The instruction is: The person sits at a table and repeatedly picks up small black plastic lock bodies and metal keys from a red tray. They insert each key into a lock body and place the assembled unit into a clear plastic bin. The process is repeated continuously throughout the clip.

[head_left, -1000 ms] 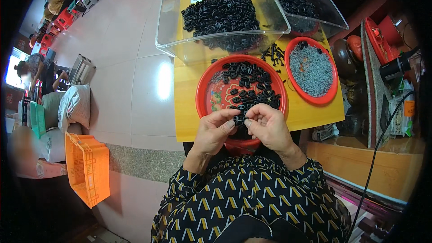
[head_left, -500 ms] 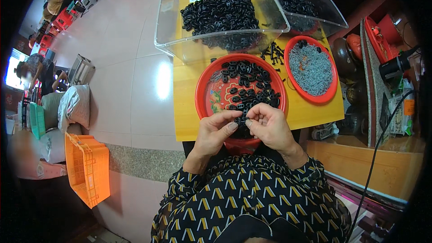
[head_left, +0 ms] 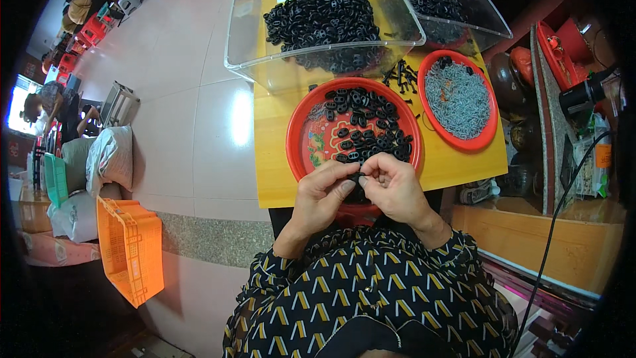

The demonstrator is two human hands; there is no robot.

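Observation:
My left hand [head_left: 321,192] and my right hand [head_left: 395,187] meet fingertip to fingertip over the near rim of a round red tray [head_left: 295,159]. Both are closed in a pinch. A small black plastic piece [head_left: 356,178] shows at the left fingertips, partly covered; what the right thumb and fingers grip is too small to make out. Black oval pieces with two holes [head_left: 361,101] lie scattered across the tray's patterned bottom. To the right stands a smaller red tray [head_left: 491,119] filled with thin silvery metal pieces [head_left: 457,103], possibly screws, and a few black ones at its far edge.
See-through bins [head_left: 324,54] of black pieces stand at the back of the yellow table [head_left: 275,179]. Loose black screw-like pieces [head_left: 405,79] lie between bin and trays. An orange crate [head_left: 132,252] and white sacks [head_left: 109,159] are on the left. A black cable [head_left: 553,225] hangs at right.
My hands have drawn slightly closer together at the tray's near rim, still pinched. The trays and bins stay in place; the view has shifted a little.

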